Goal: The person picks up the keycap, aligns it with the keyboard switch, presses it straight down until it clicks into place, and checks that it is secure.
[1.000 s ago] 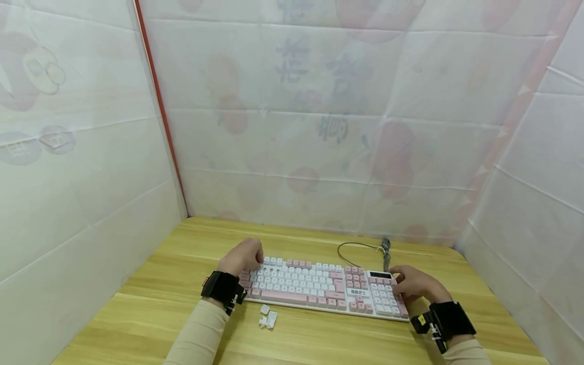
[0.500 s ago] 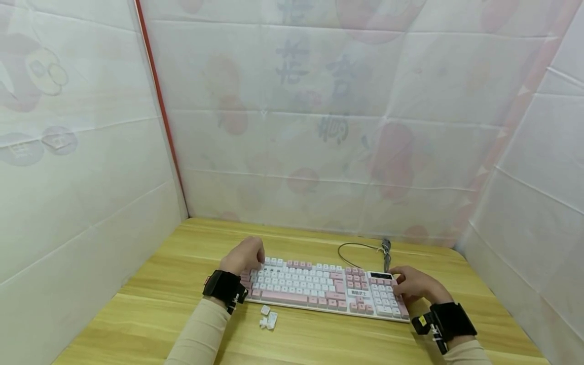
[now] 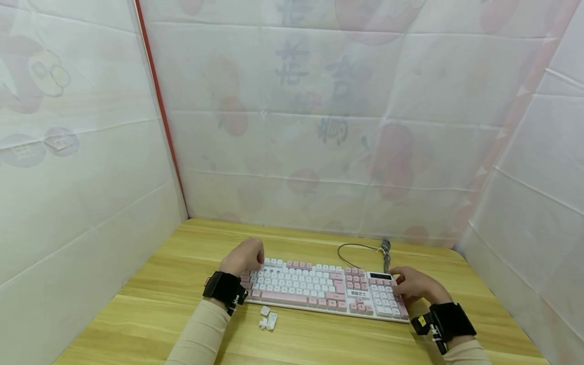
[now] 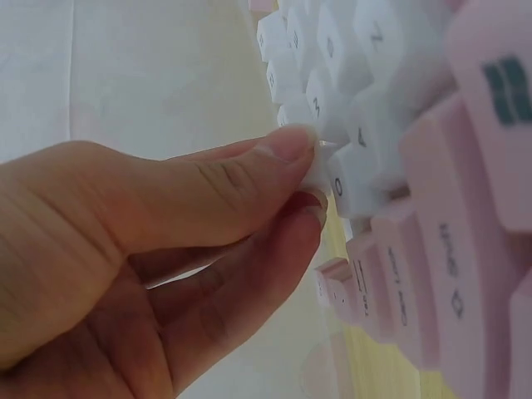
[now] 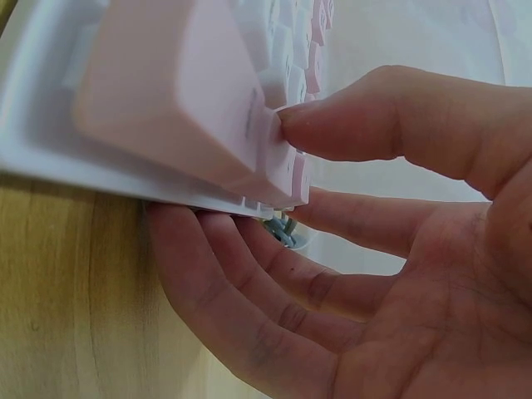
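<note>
left hand pinching a white key, right hand gripping the keyboard, both as before

Pink keys read "Shift" with arrow, "Caps Lock". Third pink key shows Windows logo. Nameplate bears blurred Chinese characters.

Soft, even light fills my head view, brightening the pale sheet walls. A faint shadow lies on the table beside my left forearm. The lettering on the keyboard is mostly too small to read; close up, my right wrist view softens the nearest pink key.
</note>
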`<control>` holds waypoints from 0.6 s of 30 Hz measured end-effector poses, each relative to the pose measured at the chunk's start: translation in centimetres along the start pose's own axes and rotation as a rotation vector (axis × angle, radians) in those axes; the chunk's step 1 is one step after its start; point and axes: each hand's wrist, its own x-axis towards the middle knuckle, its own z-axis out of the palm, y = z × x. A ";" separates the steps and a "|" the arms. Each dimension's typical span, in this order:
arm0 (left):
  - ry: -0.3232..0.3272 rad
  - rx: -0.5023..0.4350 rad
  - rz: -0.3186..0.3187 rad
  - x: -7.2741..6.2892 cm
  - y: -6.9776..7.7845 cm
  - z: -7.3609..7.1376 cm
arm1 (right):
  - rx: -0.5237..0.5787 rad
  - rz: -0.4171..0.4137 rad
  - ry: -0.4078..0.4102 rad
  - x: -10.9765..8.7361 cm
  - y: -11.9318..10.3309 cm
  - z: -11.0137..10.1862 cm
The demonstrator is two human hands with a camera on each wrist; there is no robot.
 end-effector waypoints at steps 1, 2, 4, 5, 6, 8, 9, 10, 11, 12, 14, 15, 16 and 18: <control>0.005 0.000 0.004 0.0 0.0 0.0 | -0.002 -0.010 -0.010 0.0 0.0 -0.1; 0.005 0.000 0.008 0.0 0.0 0.0 | -0.004 -0.018 -0.016 0.0 0.1 -0.1; 0.011 0.005 0.008 0.0 -0.1 0.1 | 0.001 -0.021 -0.014 -0.1 0.0 -0.1; 0.013 0.006 0.008 0.0 -0.1 0.1 | 0.001 -0.020 -0.009 -0.2 0.0 -0.1; 0.015 0.006 0.006 0.0 -0.2 0.1 | -0.001 -0.019 -0.006 -0.2 -0.1 0.0; 0.012 0.008 0.001 0.0 -0.3 0.1 | 0.002 -0.003 0.020 -0.2 -0.2 0.2; 0.010 0.008 -0.002 0.0 -0.3 0.1 | 0.002 0.006 0.027 -0.2 -0.2 0.2; 0.005 0.004 -0.003 0.0 -0.3 0.1 | -0.002 0.009 0.030 -0.2 -0.2 0.3; 0.003 0.003 -0.003 -0.1 -0.3 0.0 | -0.007 0.009 0.030 -0.1 -0.2 0.3; 0.002 0.005 -0.003 -0.1 -0.3 0.0 | -0.008 0.015 0.033 -0.1 -0.2 0.3; -0.011 0.003 0.003 -0.1 -0.3 -0.1 | -0.007 0.015 0.030 0.0 -0.1 0.2; -0.011 0.002 0.008 -0.1 -0.3 -0.1 | -0.008 0.013 0.027 0.0 -0.1 0.2; -0.009 0.004 0.013 -0.1 -0.3 -0.1 | -0.008 0.012 0.025 0.1 -0.1 0.2; -0.004 0.009 0.019 0.0 -0.2 -0.1 | -0.003 0.021 0.027 0.1 -0.1 0.1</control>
